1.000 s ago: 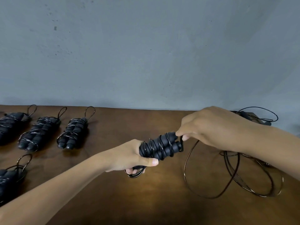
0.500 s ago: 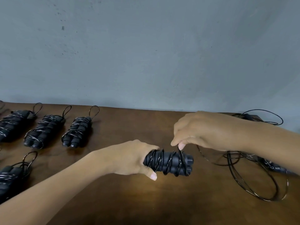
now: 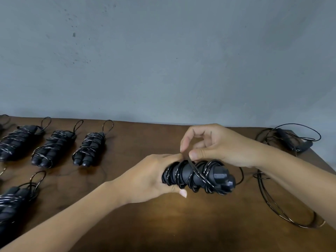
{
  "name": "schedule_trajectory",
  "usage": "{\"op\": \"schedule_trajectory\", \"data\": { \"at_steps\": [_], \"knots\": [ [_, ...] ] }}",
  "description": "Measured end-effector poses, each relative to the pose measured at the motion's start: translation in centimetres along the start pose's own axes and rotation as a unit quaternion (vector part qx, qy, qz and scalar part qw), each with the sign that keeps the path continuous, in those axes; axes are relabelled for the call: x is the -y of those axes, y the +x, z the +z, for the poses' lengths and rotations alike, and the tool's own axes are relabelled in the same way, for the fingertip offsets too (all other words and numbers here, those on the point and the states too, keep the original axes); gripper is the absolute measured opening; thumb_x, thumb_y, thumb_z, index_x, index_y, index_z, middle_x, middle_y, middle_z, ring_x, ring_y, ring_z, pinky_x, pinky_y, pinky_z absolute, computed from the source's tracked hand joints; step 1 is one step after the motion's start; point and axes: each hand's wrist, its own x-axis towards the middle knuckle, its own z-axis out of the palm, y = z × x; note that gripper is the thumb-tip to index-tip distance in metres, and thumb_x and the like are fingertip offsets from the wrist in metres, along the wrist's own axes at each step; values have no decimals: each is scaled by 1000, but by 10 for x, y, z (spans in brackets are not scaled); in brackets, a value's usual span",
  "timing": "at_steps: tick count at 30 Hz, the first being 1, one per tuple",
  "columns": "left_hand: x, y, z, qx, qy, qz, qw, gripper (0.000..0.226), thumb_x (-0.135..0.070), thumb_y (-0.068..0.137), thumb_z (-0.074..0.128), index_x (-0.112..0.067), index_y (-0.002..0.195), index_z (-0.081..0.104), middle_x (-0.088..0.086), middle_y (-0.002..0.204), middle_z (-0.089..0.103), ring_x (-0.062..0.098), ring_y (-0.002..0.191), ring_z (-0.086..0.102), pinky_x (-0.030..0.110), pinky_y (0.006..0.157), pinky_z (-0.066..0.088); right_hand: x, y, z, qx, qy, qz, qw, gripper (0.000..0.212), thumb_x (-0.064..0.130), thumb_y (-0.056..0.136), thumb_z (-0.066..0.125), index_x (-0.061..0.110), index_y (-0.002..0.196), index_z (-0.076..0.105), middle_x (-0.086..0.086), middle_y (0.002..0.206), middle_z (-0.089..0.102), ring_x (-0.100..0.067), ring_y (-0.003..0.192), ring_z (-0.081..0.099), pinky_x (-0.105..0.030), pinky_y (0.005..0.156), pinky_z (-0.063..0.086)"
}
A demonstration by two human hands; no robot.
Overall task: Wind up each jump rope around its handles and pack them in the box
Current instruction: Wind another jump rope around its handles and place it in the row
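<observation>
While the left hand (image 3: 154, 177) gripped the paired black handles (image 3: 200, 177) just above the counter (image 3: 181, 224), the right hand (image 3: 218, 144) pinched the cord (image 3: 190, 161) over them. Each turn probably needed steady tension, laid beside the last, since slack cord (image 3: 283, 211) remained loose; no box showed.

Head view: worn on the head, facing forward and down, close over the brown table (image 3: 181, 230).
Frame: grey wall (image 3: 163, 60) fills the upper half.
Shared views: one only.
</observation>
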Motion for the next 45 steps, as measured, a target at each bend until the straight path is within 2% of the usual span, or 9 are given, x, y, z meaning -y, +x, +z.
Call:
{"op": "schedule_trajectory", "data": {
  "at_steps": [4, 9, 15, 19, 25, 29, 34, 39, 45],
  "knots": [
    [3, -1, 8, -61, -68, -18, 996, 47, -40, 77, 91, -15, 105, 63, 4, 90, 68, 29, 81, 62, 51, 77, 55, -7, 3, 4, -54, -41, 9, 998, 14, 7, 89, 72, 20, 89, 68, 15, 88, 71, -6, 81, 68, -22, 83, 55],
    [6, 0, 21, -91, -195, -24, 976, 37, -30, 80, 89, -29, 109, 66, -11, 90, 67, 6, 76, 58, 21, 71, 47, -42, -2, 6, -104, -222, 35, 969, 66, 0, 91, 66, 59, 113, 44, 35, 113, 49, 20, 103, 49, -34, 111, 46],
    [6, 1, 32, -119, -261, -9, 958, 31, -25, 90, 80, -10, 113, 64, 6, 94, 70, 15, 70, 56, 25, 54, 43, -32, -2, 30, -128, -112, 22, 985, 30, -3, 103, 38, -4, 85, 62, -4, 63, 62, -6, 60, 55, -5, 72, 43],
    [13, 3, 31, -205, -329, -45, 921, 51, -39, 84, 76, 1, 113, 65, 14, 87, 68, 15, 57, 54, 25, 48, 42, -41, -4, 41, -151, -51, 17, 987, 28, 19, 110, 41, 23, 95, 65, 5, 78, 70, -13, 49, 42, -26, 56, 36],
    [17, 8, 34, -245, -390, -98, 882, 45, -36, 93, 76, 4, 108, 63, 15, 87, 67, 23, 58, 50, 26, 47, 40, -41, -12, 52, -189, -154, 56, 968, 25, 26, 108, 46, 27, 98, 69, 9, 84, 75, -2, 49, 49, -12, 56, 37],
    [19, 11, 27, -276, -409, -159, 855, 47, -38, 86, 72, 4, 105, 63, 17, 85, 67, 22, 56, 49, 24, 46, 39, -38, -20, 58, -185, -226, 69, 954, 21, 30, 107, 48, 33, 99, 67, 18, 79, 71, -7, 67, 62, -23, 65, 46],
    [24, 9, 25, -238, -367, -209, 875, 44, -43, 82, 75, -2, 93, 62, 13, 80, 70, 22, 56, 45, 24, 49, 39, -28, -32, 49, -130, -362, 66, 921, 25, 27, 109, 36, 33, 91, 53, 23, 83, 58, -7, 70, 53, -24, 60, 39],
    [26, 11, 16, -156, -328, -264, 893, 31, -36, 93, 77, -8, 92, 64, 12, 72, 66, 26, 59, 42, 24, 52, 38, -4, -45, 41, -41, -478, 76, 874, 38, 4, 103, 36, 31, 128, 42, 18, 108, 42, -7, 75, 48, -23, 65, 40],
    [18, 16, 0, 4, -274, -293, 916, 27, -30, 92, 80, -9, 100, 65, 26, 83, 64, 18, 45, 45, 20, 45, 31, 32, -45, 42, 20, -625, 17, 780, 49, -6, 87, 39, 20, 129, 43, 4, 107, 43, -17, 92, 46, -34, 79, 45]
  ]
}}
